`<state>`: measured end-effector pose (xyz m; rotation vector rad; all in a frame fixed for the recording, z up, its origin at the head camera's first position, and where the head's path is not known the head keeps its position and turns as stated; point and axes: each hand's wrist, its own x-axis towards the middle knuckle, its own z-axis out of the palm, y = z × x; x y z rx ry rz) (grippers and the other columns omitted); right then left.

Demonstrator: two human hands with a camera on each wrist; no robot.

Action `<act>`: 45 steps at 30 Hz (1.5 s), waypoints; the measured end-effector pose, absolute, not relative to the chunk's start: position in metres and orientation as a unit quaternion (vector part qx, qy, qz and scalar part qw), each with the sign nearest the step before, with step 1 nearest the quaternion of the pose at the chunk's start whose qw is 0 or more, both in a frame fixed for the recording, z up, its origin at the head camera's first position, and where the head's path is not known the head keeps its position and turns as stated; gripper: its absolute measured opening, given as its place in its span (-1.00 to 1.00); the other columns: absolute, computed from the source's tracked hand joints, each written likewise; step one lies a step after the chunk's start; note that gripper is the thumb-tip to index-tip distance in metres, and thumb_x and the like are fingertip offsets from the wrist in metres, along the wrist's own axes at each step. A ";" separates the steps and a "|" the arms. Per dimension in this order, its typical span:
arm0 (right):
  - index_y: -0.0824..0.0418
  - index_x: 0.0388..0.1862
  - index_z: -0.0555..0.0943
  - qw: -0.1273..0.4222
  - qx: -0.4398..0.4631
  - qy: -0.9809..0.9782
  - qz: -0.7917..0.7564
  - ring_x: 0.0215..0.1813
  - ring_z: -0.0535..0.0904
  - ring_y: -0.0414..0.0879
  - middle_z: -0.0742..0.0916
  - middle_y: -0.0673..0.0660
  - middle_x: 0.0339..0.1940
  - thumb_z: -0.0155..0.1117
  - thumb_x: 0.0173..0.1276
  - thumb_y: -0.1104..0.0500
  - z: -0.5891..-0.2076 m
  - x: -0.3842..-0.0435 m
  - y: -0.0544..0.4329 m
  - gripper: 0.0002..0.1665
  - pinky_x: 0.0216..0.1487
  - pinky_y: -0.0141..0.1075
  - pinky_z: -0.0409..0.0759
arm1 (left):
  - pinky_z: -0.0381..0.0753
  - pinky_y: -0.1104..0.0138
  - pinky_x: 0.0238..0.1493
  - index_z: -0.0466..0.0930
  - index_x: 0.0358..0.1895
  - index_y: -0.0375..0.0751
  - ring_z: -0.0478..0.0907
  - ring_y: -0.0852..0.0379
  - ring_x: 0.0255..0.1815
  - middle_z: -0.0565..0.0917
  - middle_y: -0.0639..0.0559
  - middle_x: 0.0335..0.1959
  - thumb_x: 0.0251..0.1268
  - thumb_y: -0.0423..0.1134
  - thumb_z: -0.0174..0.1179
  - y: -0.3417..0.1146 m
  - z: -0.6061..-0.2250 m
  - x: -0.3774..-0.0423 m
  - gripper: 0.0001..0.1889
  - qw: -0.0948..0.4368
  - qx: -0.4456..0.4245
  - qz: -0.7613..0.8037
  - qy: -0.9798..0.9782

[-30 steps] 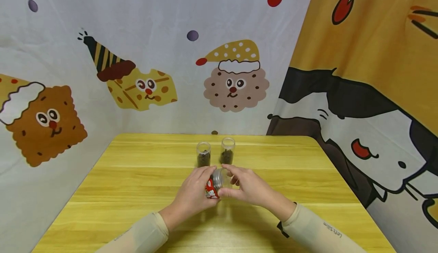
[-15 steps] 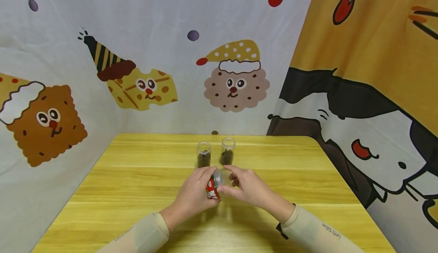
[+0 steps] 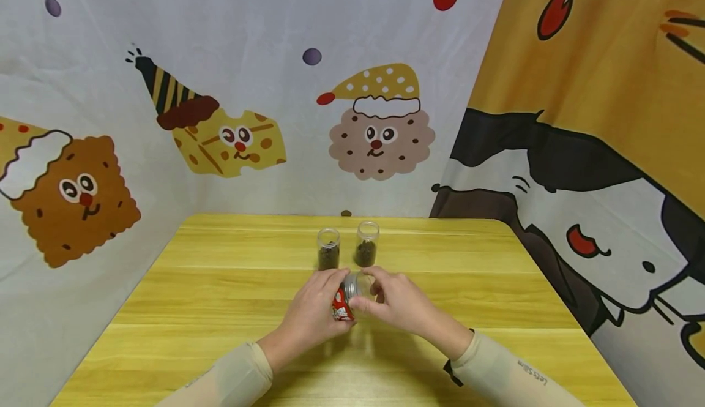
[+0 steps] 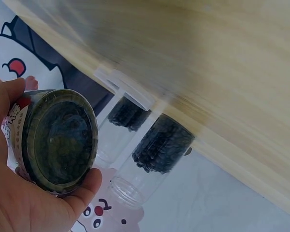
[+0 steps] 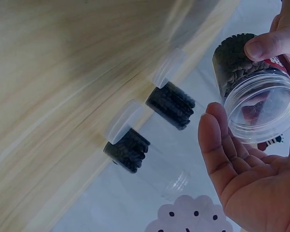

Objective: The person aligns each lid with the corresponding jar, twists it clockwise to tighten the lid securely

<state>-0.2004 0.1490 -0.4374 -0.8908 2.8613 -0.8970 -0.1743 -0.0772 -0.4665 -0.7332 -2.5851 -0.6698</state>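
My left hand (image 3: 311,306) grips a clear jar (image 5: 239,72) with a red label and dark pellets inside. The jar lies tilted, its clear threaded end toward my right hand (image 3: 393,297). In the left wrist view its round base (image 4: 63,140) faces the camera, with a thumb and fingers around the side. My right fingers (image 5: 217,140) curl about the clear threaded end, and the right thumb lies along it in the head view. Just behind the hands stand two slim clear jars, a left one (image 3: 328,254) and a right one (image 3: 366,251), both uncapped and part filled with dark pellets.
Two translucent lids, one (image 5: 123,121) by each slim jar, are at the jars' bases in the wrist views. They are hidden in the head view. The wooden table (image 3: 220,284) ends at a printed cloth backdrop (image 3: 248,58).
The right hand has shifted very slightly at the jar's threaded end. The left hand keeps its hold, and the slim jars have not moved.
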 end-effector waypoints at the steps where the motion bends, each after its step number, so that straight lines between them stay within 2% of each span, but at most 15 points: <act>1: 0.32 0.47 0.51 0.009 -0.284 0.915 -0.287 -0.34 0.68 -0.33 0.85 0.14 -0.18 0.33 0.47 -0.38 -0.438 -0.200 0.149 -0.06 -0.31 -0.41 0.69 | 0.73 0.12 0.31 0.50 0.46 -0.21 0.62 0.00 0.27 0.66 -0.07 0.31 -0.21 0.04 0.77 -0.077 -0.467 -0.174 0.05 0.185 -0.260 -0.237 -0.918; 5: 0.31 0.51 0.47 0.016 -0.283 0.916 -0.284 -0.34 0.69 -0.31 0.85 0.18 -0.14 0.34 0.46 -0.38 -0.438 -0.200 0.149 -0.03 -0.30 -0.41 0.69 | 0.73 0.10 0.31 0.50 0.46 -0.20 0.62 -0.01 0.28 0.66 -0.07 0.32 -0.20 0.03 0.77 -0.079 -0.468 -0.175 0.04 0.184 -0.257 -0.237 -0.919; 11: 0.28 0.69 0.26 0.044 -0.274 0.925 -0.258 -0.26 0.78 -0.20 0.85 0.23 0.04 0.29 0.45 -0.41 -0.440 -0.199 0.152 0.12 -0.22 -0.33 0.75 | 0.73 0.07 0.32 0.50 0.46 -0.23 0.62 -0.05 0.30 0.65 -0.09 0.32 -0.19 0.01 0.78 -0.083 -0.472 -0.177 0.04 0.174 -0.249 -0.244 -0.921; 14: 0.22 0.73 0.21 0.046 -0.279 0.927 -0.248 -0.10 0.83 -0.03 0.82 0.24 0.19 0.35 0.45 -0.36 -0.441 -0.199 0.156 0.12 -0.10 -0.17 0.81 | 0.72 0.05 0.33 0.49 0.46 -0.25 0.63 -0.09 0.30 0.65 -0.12 0.33 -0.20 -0.01 0.78 -0.087 -0.473 -0.180 0.05 0.165 -0.238 -0.253 -0.923; 17: 0.12 0.76 0.17 0.036 -0.297 0.925 -0.235 0.15 0.80 0.13 0.73 0.25 0.37 0.46 0.38 -0.32 -0.440 -0.198 0.162 0.17 0.10 0.03 0.80 | 0.72 0.02 0.31 0.49 0.47 -0.26 0.63 -0.12 0.29 0.65 -0.14 0.34 -0.22 -0.05 0.79 -0.091 -0.472 -0.182 0.05 0.152 -0.227 -0.269 -0.924; 21: -0.04 0.80 0.08 0.013 -0.334 0.917 -0.217 0.50 0.58 0.20 0.52 0.23 0.61 0.56 0.25 -0.34 -0.438 -0.198 0.168 0.31 0.42 0.16 0.63 | 0.74 0.01 0.28 0.49 0.47 -0.24 0.62 -0.13 0.29 0.65 -0.14 0.36 -0.21 -0.07 0.78 -0.095 -0.469 -0.182 0.04 0.134 -0.220 -0.280 -0.925; 24: -0.08 0.80 0.06 -0.020 -0.369 0.905 -0.208 0.62 0.44 0.20 0.40 0.19 0.70 0.62 0.18 -0.31 -0.436 -0.199 0.170 0.37 0.51 0.17 0.55 | 0.72 0.01 0.32 0.49 0.47 -0.26 0.61 -0.13 0.30 0.65 -0.15 0.36 -0.19 -0.05 0.78 -0.096 -0.467 -0.182 0.04 0.126 -0.226 -0.275 -0.926; 31: -0.08 0.77 0.18 -0.075 -0.448 0.872 -0.184 0.58 0.50 0.16 0.38 0.15 0.72 0.66 0.15 -0.22 -0.435 -0.201 0.166 0.29 0.41 0.04 0.67 | 0.72 0.03 0.33 0.49 0.47 -0.26 0.60 -0.12 0.33 0.65 -0.14 0.35 -0.16 -0.01 0.75 -0.093 -0.466 -0.180 0.03 0.127 -0.254 -0.266 -0.921; 38: -0.08 0.74 0.25 -0.072 -0.461 0.865 -0.184 0.49 0.60 0.18 0.45 0.20 0.67 0.62 0.23 -0.17 -0.436 -0.200 0.164 0.17 0.36 0.02 0.71 | 0.71 0.02 0.34 0.45 0.49 -0.29 0.59 -0.11 0.35 0.63 -0.16 0.38 -0.13 -0.03 0.73 -0.092 -0.466 -0.178 0.03 0.119 -0.265 -0.268 -0.919; 45: -0.04 0.71 0.30 -0.081 -0.466 0.860 -0.189 0.46 0.62 0.18 0.51 0.23 0.62 0.65 0.22 -0.12 -0.435 -0.201 0.163 0.13 0.34 0.01 0.73 | 0.74 0.05 0.30 0.44 0.45 -0.30 0.61 -0.06 0.29 0.64 -0.14 0.34 -0.13 -0.05 0.73 -0.091 -0.465 -0.177 0.01 0.122 -0.272 -0.271 -0.915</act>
